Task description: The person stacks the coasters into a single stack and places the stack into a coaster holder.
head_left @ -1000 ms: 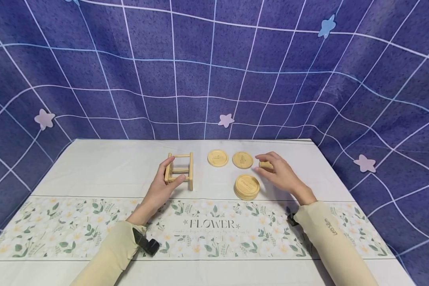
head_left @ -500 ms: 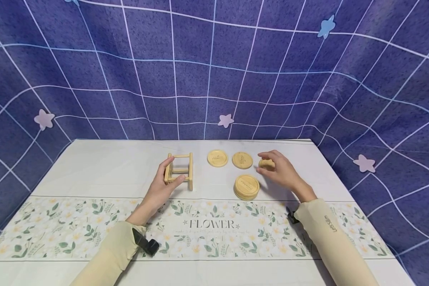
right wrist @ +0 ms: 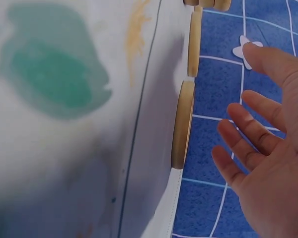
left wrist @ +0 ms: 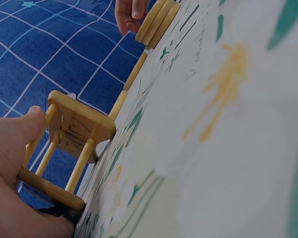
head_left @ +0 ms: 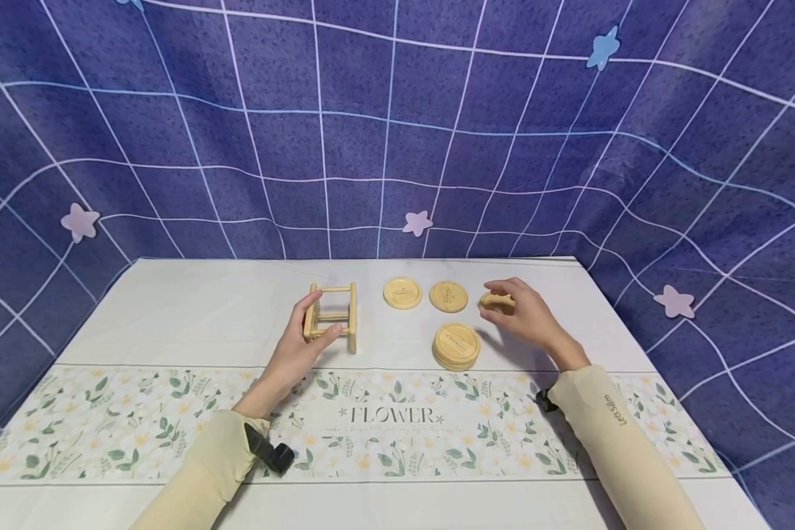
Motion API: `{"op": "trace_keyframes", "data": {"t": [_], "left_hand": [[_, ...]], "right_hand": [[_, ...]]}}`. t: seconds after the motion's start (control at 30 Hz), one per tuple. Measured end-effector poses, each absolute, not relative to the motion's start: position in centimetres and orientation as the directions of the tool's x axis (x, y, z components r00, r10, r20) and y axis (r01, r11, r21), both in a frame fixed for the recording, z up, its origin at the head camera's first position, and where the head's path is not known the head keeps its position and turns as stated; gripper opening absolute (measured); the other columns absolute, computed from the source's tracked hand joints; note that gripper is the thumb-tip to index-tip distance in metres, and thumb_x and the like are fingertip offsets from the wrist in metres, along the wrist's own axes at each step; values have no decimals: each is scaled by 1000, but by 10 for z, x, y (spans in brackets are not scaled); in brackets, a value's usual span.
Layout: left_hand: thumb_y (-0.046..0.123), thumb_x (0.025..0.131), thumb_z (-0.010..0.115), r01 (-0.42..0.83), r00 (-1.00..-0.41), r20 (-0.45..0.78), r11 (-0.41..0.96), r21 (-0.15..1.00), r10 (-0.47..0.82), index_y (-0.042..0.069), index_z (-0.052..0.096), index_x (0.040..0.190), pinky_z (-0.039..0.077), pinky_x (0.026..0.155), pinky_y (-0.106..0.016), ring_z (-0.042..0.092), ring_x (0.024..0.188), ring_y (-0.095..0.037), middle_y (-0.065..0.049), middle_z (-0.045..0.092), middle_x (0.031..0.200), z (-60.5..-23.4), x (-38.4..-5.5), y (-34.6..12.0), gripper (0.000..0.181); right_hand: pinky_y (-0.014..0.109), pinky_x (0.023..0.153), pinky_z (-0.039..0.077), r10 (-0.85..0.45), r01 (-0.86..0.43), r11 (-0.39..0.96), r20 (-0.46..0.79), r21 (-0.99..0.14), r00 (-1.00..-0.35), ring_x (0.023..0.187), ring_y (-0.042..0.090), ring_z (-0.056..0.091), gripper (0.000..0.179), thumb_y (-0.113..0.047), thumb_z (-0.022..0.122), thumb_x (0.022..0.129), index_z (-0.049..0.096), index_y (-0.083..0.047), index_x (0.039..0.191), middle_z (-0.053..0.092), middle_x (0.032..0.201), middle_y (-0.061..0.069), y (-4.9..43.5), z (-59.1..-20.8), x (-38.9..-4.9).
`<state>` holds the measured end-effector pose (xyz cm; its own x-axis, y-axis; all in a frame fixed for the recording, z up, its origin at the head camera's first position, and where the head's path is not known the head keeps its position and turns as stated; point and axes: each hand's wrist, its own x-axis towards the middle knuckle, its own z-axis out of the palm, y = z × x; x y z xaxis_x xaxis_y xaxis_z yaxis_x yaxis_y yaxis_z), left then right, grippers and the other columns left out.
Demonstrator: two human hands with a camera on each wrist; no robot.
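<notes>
My left hand (head_left: 297,346) grips a small wooden coaster holder (head_left: 353,320) at its left end, thumb on the near side, fingers on the far side. In the left wrist view the holder (left wrist: 83,116) shows two end plates joined by thin rods, with no coaster between them. My right hand (head_left: 520,316) hovers with loosely bent fingers above a round wooden coaster (head_left: 497,300), which it partly hides. The right wrist view shows that hand (right wrist: 268,134) apart from the coaster (right wrist: 183,126) lying on the cloth, with nothing between its fingers.
Two single coasters, a left one (head_left: 402,293) and a right one (head_left: 448,297), lie flat behind a short stack of coasters (head_left: 456,346). A white tablecloth (head_left: 205,309) with a floral band covers the table. A blue grid-patterned curtain (head_left: 351,147) hangs behind.
My right hand has shifted slightly right above the coaster. My left hand and the holder stay where they were.
</notes>
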<state>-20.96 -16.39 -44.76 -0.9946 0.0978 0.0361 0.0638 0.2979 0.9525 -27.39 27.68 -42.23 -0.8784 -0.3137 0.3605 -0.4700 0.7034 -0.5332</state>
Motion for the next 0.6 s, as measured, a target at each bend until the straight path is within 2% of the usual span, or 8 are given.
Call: {"op": "trace_keyframes", "data": {"t": [0.07, 0.6], "left_hand": [[36, 112, 70, 62, -995, 34, 297, 953, 97, 26, 15, 180, 23, 133, -63, 12, 171, -41, -10, 8, 187, -448, -210, -164, 88], [33, 113, 70, 91, -992, 63, 268, 959, 112, 22, 17, 179, 20, 135, -62, 8, 172, -38, -4, 4, 187, -449, -211, -165, 86]], "right_hand": [[62, 111, 50, -310, -468, 703, 361, -536, -880, 122, 45, 68, 56, -10, 91, 92, 69, 5, 142, 71, 128, 24, 278, -423, -275], [65, 110, 50, -302, -417, 736, 294, -532, -907, 125, 46, 66, 61, -13, 90, 94, 65, 5, 147, 69, 132, 28, 289, -426, -281]]}}
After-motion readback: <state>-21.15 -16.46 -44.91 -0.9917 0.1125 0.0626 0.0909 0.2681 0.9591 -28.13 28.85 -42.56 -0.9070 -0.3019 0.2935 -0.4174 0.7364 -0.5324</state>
